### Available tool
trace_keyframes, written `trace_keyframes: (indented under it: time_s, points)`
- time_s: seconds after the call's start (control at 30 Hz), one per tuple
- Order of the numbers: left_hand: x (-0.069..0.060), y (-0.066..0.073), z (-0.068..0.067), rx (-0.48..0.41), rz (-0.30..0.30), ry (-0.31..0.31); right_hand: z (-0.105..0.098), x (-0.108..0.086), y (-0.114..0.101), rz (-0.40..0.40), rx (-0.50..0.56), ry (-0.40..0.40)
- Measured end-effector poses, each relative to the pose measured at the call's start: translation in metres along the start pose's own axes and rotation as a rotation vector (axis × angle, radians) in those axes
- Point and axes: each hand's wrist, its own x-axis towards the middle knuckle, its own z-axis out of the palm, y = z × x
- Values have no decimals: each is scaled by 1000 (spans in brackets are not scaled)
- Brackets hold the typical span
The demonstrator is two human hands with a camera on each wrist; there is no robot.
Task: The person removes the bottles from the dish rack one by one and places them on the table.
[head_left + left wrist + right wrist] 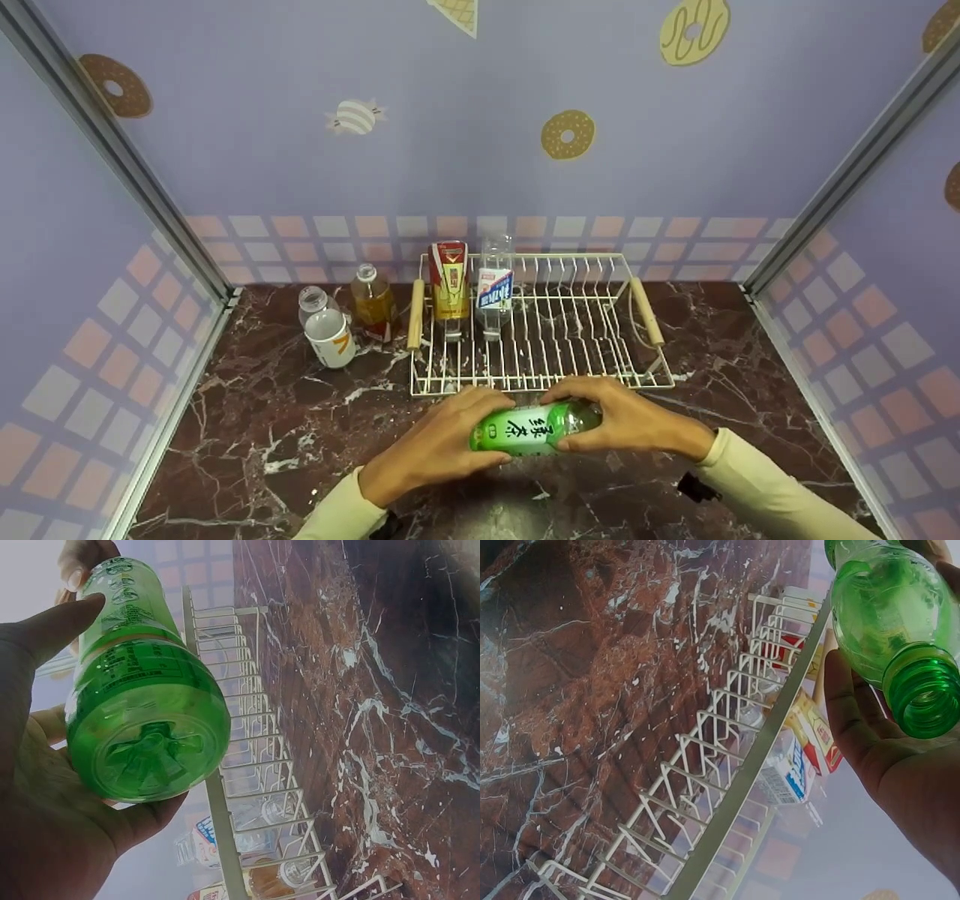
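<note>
A green plastic bottle [529, 431] with a green and white label lies sideways between the two hands, in front of the wire rack. The left hand [442, 442] grips its base end, thumb along the near side. Around the shoulder at the other end curl the fingers of the right hand [626, 420]. The right wrist view shows the bottle's mouth [930, 701] uncapped. In the left wrist view, the ribbed base [154, 757] faces the camera.
A cream wire rack with wooden handles [416, 315] holds a red and gold bottle [450, 281] and a clear bottle [495, 289], both upside down. Left of it stand an amber bottle [373, 304], a clear bottle [313, 298] and a white cup [330, 345] on the dark marbled counter [255, 420].
</note>
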Motion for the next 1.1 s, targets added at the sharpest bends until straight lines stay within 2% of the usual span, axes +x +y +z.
trace_keyframes:
  time_s: [0.2,0.5,0.87,1.1]
  points:
    - [3,-2,4,-12,25,-9,2,-1,-1,-10,-11,-3]
    - [4,-1,8,-22,-25,-54,5,-2,-1,-23,7,-16]
    - [10,2,11,-36,-57,-125,7,-1,-2,-14,-5,-25]
    - [10,2,15,1,-55,-130,10,0,-4,16,5,-42]
